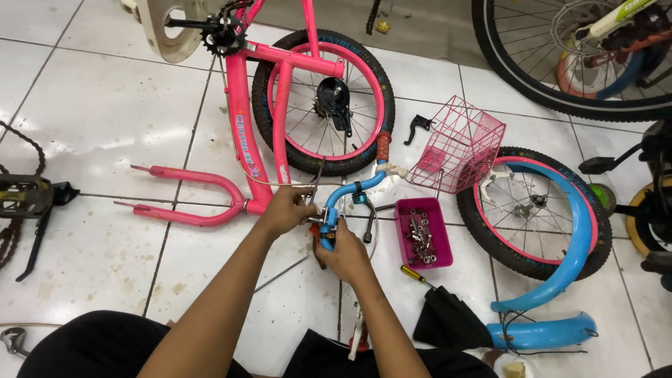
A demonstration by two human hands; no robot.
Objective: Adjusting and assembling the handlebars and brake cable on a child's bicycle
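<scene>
Gripping the blue handlebar (348,193), both hands, left hand (287,210) and right hand (343,253), are closed.

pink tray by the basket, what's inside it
The pink tray holds a heap of small silvery metal parts, apparently nuts and bolts, too small to tell apart. They cover most of its floor, so anything beneath them is hidden. The pink wire basket lies tipped behind it.
</scene>
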